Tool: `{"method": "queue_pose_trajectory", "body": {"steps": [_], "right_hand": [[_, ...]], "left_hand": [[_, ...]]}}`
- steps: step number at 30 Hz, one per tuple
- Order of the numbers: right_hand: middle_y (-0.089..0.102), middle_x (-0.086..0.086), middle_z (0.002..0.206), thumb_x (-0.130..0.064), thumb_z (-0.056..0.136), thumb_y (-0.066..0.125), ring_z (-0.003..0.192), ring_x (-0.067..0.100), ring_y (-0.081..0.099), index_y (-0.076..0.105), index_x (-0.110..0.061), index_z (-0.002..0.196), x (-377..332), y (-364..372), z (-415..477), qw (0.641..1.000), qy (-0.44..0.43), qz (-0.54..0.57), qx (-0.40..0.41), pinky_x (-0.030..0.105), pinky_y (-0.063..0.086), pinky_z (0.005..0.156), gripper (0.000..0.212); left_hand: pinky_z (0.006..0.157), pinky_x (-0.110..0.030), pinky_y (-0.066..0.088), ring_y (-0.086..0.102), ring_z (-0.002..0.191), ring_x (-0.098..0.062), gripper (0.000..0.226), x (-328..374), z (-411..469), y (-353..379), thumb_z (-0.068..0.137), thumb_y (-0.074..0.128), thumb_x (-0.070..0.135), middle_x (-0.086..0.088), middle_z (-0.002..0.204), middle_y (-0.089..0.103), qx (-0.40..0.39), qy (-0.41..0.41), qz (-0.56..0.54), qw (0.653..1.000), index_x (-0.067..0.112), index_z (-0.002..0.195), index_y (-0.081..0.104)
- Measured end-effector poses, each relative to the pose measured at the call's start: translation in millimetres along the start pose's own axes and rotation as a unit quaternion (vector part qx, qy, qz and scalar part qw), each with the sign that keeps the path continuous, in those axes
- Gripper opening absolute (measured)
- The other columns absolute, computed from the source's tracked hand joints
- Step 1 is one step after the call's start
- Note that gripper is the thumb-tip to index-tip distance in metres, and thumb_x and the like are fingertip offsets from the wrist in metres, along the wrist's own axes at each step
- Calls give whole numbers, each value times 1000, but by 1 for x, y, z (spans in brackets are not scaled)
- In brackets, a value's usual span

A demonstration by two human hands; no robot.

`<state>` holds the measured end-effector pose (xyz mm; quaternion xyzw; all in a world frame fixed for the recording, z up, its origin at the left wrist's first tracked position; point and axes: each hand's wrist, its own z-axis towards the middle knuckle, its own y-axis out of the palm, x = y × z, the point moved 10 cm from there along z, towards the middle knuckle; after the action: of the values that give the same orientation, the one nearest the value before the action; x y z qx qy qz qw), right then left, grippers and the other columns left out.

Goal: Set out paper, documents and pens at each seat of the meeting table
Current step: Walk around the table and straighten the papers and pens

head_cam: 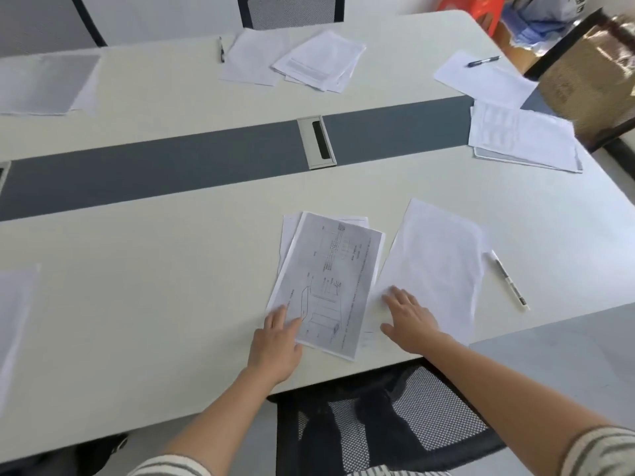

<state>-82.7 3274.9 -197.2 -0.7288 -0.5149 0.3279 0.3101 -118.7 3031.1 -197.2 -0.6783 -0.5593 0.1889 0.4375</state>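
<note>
White counter (171,286) with a grey strip (171,173) fills the frame. Lower centre: document (330,280), paper (436,269), pen (510,281). Left hand (276,345) presses the document, fingers (280,316) straight; right hand (410,317) rests on the paper, fingers spread.

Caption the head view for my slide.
Left hand on printed document, right hand on blank paper, pen alongside.
</note>
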Motion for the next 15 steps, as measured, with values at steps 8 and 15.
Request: {"method": "queue_pose_trajectory", "body": {"steps": [8, 15], "right_hand": [[36, 1, 153, -32, 96, 49, 140, 21, 35, 40, -17, 143, 8, -30, -5, 995, 3, 41, 90, 37, 41, 106, 50], [60, 15, 123, -29, 84, 71, 109, 31, 62, 40, -2, 139, -36, -23, 46, 822, 175, 542, 7, 37, 53, 86, 69]], "left_hand": [[109, -37, 35, 8, 149, -26, 59, -7, -33, 17, 97, 40, 34, -8, 163, 1, 28, -49, -3, 998, 29, 151, 18], [118, -40, 24, 0, 150, -24, 65, -8, -45, 34, 97, 39, 33, -5, 163, -9, -11, -58, -14, 998, 29, 153, 8]]}}
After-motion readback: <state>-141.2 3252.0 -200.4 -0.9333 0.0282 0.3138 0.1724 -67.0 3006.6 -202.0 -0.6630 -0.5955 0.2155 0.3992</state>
